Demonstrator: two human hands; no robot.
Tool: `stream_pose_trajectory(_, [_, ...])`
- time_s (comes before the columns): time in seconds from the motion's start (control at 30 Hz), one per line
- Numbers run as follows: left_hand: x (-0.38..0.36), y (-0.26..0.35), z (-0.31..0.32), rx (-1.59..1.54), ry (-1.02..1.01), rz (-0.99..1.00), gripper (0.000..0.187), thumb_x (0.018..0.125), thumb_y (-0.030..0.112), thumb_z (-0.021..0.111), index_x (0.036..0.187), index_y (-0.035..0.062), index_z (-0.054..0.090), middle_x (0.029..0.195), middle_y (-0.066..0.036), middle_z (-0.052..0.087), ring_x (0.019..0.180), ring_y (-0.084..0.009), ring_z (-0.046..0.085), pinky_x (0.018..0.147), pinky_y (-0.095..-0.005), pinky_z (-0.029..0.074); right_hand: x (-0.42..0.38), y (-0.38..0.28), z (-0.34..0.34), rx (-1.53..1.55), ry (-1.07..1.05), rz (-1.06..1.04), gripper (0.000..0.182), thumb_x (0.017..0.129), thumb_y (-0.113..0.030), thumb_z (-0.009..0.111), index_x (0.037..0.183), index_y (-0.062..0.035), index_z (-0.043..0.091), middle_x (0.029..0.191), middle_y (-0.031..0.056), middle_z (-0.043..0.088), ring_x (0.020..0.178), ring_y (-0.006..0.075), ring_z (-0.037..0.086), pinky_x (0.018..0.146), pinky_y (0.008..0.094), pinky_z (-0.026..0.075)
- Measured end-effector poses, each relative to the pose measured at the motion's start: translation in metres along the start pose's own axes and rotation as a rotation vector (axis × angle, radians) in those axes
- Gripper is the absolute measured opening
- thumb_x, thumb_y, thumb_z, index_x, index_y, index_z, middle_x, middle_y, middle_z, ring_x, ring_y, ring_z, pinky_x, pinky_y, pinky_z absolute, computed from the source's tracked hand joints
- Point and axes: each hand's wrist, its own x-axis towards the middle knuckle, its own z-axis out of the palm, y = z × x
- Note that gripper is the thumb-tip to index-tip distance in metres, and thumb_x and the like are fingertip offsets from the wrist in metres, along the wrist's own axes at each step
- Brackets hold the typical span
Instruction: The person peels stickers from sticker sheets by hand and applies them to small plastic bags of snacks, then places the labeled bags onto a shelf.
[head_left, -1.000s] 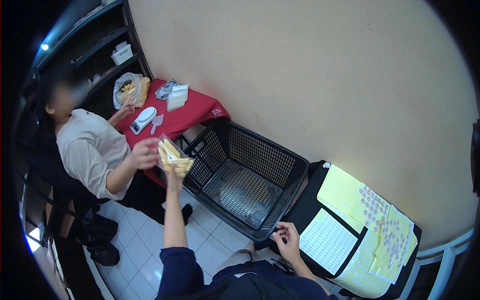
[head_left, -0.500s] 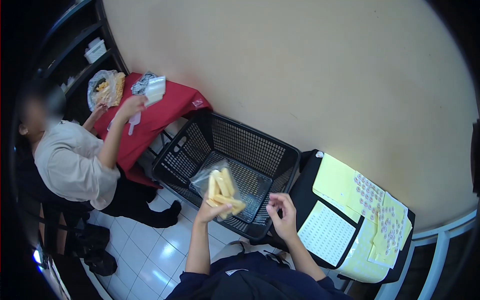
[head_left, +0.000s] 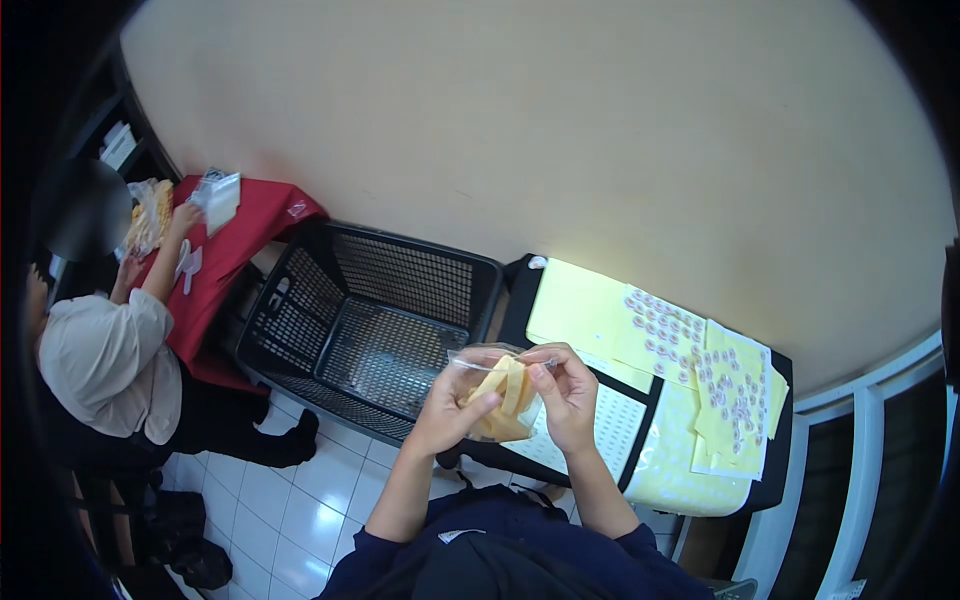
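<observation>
A clear plastic bag [head_left: 508, 428] with pale yellow stick-shaped pieces inside is held up before my body. My left hand [head_left: 447, 408] is closed on its left side, thumb across the front. On the right, my right hand [head_left: 568, 398] pinches the bag's upper edge between thumb and fingers. Beneath the bag, partly covered by it, lies a white sheet with rows of small print [head_left: 612, 425]. The contents bunch between both hands, and their lower ends are partly hidden by my fingers.
A large black plastic basket [head_left: 482, 305] stands left of my hands. Yellow sheets with round stickers [head_left: 735, 400] lie on the black-covered table at right. At far left a co-worker [head_left: 105, 350] reaches over a red-covered table [head_left: 225, 262] with bags on it.
My view has turned right. The bag has moved from over the basket to beside the sticker table. My right hand, empty before, has taken hold of the bag's upper edge.
</observation>
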Motion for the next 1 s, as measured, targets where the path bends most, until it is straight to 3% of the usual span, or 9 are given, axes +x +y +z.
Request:
stream_pose_trajectory(0.23, [0.021,-0.023,0.074,0.078,0.092,0.052,0.028,0.074,0.007,0.061,0.1,-0.001,0.053,0.097,-0.008,0.056,0.092,-0.0141,0.053,0.082,-0.0275,0.041,-0.017,-0.018,-0.061,-0.167,0.049,-0.071,0.021,0.08,-0.013,0.055,0.096,-0.0001,0.054,0.095,0.0089,0.053,0.089,0.0142,0.05,0.077,0.0252,0.039])
stream_pose_trajectory(0.37, [0.023,-0.032,0.103,0.127,0.073,0.171,0.031,0.074,0.007,0.061,0.102,0.0003,0.049,0.097,-0.007,0.05,0.093,-0.0145,0.05,0.082,-0.027,0.04,-0.027,-0.022,-0.08,-0.004,0.115,-0.037,0.019,0.077,-0.01,0.056,0.093,0.0002,0.054,0.09,0.0076,0.051,0.085,0.0137,0.049,0.076,0.0246,0.038])
stream_pose_trajectory(0.5, [0.017,-0.044,0.132,0.072,0.072,0.121,0.032,0.076,0.008,0.06,0.104,0.0002,0.046,0.099,-0.008,0.049,0.094,-0.0147,0.049,0.083,-0.0275,0.04,-0.031,-0.028,-0.098,0.006,0.116,-0.016,0.014,0.074,-0.006,0.057,0.086,-0.0002,0.054,0.085,0.0065,0.05,0.081,0.013,0.047,0.075,0.0247,0.037])
stream_pose_trajectory(0.77, [0.02,-0.044,0.152,-0.025,0.062,-0.034,0.023,0.078,0.007,0.057,0.099,0.0012,0.049,0.096,-0.005,0.051,0.089,-0.011,0.05,0.079,-0.0249,0.04,-0.035,-0.034,-0.128,0.025,0.085,-0.016,0.014,0.072,-0.005,0.058,0.085,-0.0006,0.054,0.085,0.0067,0.051,0.082,0.0139,0.049,0.077,0.0248,0.036])
stream_pose_trajectory(0.9, [0.019,-0.052,0.153,0.076,0.094,0.095,0.013,0.078,0.006,0.057,0.089,-0.0004,0.054,0.088,-0.006,0.052,0.086,-0.0111,0.05,0.075,-0.0244,0.04,-0.039,-0.034,-0.132,0.02,0.042,0.082,0.014,0.074,-0.006,0.059,0.085,-0.0006,0.055,0.086,0.0065,0.052,0.083,0.0126,0.05,0.079,0.025,0.037])
stream_pose_trajectory(1.0, [0.017,-0.047,0.15,0.136,0.121,0.084,0.009,0.077,0.006,0.057,0.083,-0.001,0.056,0.085,-0.007,0.053,0.083,-0.0111,0.051,0.073,-0.0244,0.04,-0.037,-0.032,-0.134,0.005,0.035,0.069,0.012,0.074,-0.007,0.06,0.083,-0.0004,0.056,0.084,0.0057,0.054,0.081,0.012,0.05,0.078,0.025,0.037])
